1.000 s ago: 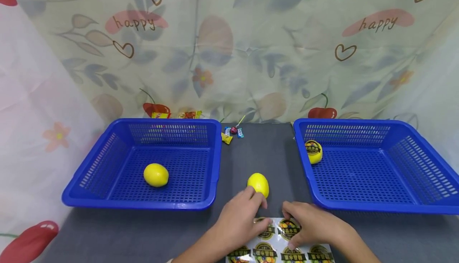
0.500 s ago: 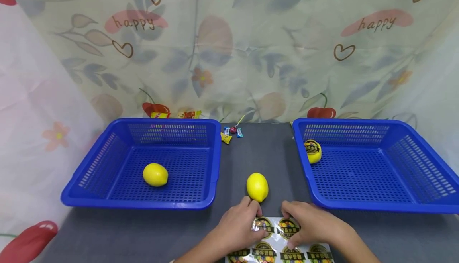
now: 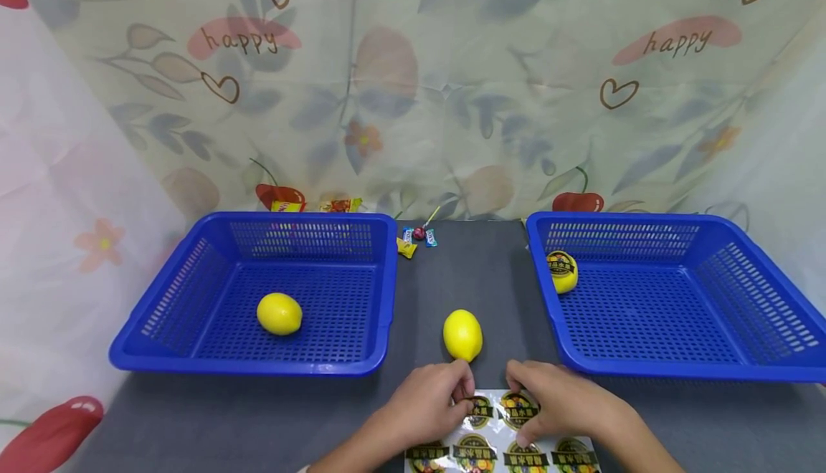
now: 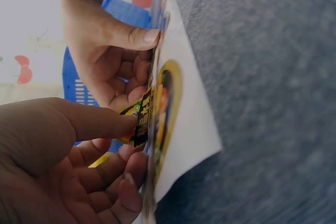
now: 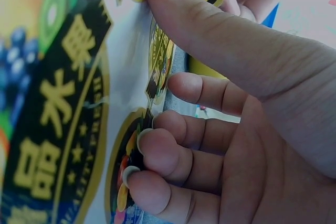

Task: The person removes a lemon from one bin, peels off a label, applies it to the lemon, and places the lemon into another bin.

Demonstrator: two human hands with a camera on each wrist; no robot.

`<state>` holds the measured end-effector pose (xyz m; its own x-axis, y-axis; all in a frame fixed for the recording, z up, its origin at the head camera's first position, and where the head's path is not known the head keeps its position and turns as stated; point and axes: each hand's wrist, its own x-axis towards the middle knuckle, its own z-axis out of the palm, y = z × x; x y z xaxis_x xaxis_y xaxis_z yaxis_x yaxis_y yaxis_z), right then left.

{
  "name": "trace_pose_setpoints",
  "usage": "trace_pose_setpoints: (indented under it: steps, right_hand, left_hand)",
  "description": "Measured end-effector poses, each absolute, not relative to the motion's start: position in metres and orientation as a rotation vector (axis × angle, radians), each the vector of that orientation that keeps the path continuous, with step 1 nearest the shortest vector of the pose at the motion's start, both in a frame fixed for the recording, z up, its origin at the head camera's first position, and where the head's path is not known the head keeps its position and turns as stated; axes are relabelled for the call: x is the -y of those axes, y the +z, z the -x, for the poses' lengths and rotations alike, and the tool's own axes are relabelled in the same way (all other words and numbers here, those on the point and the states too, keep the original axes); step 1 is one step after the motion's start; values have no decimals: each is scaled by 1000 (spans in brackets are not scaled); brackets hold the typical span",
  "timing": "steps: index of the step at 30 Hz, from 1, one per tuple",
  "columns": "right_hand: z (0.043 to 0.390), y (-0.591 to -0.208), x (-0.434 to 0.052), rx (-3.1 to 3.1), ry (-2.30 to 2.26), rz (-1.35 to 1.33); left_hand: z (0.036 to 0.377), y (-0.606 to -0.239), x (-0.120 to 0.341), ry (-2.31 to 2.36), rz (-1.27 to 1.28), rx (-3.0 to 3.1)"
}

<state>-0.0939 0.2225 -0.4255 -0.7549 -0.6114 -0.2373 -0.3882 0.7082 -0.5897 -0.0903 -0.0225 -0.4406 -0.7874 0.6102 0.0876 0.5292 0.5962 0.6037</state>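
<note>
The sticker sheet point(image 3: 503, 437) is being cut off by the lower edge of the head view, and its far end is being covered by both hands, so its full extent cannot be told. It is lying on the dark grey table point(image 3: 258, 423), just in front of a bare lemon point(image 3: 462, 335) that is resting between two blue baskets.

A round fruit sticker point(image 3: 479, 410) near the sheet's far edge is being pinched by the left hand point(image 3: 426, 408), its thumb and curled fingers closed on the sticker's edge. This grip is being shown far more plainly in the left wrist view, where the sticker point(image 4: 140, 124) is seen held between thumb and forefinger of the left hand point(image 4: 63, 166), partly lifted off the sheet point(image 4: 184, 129).

The sheet is being pressed down by the right hand point(image 3: 561, 405), fingers bent, with thumb on top. In the right wrist view the right hand point(image 5: 236, 129) is filling most of the frame; the sheet's edge is being nipped between thumb and fingertips point(image 5: 152, 148), and the printed lettering point(image 5: 58, 108) is readable only here.

The left basket point(image 3: 193, 358) is holding one plain lemon point(image 3: 279, 313); in the right basket point(image 3: 742, 369) a lemon with a sticker point(image 3: 563, 271) is lying against the near-left wall. Small wrapped sweets point(image 3: 416, 238) at the table's far end are too small to make out.
</note>
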Motion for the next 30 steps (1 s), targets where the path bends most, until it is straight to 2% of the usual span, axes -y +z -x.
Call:
trace_pose_setpoints:
  steps: [15,23,30]
  right_hand:
    - [94,-424,-222,-2479,-729,751]
    - [93,-423,-223,-2474,-723,763]
    - [92,-419,-224,-2501,-718,834]
  left_hand:
    - [93,-434,29,1067,-983,-2573]
    - [98,-429,30,1491,-895,-2382]
    - [104,-432,25,1859,-682,-2321]
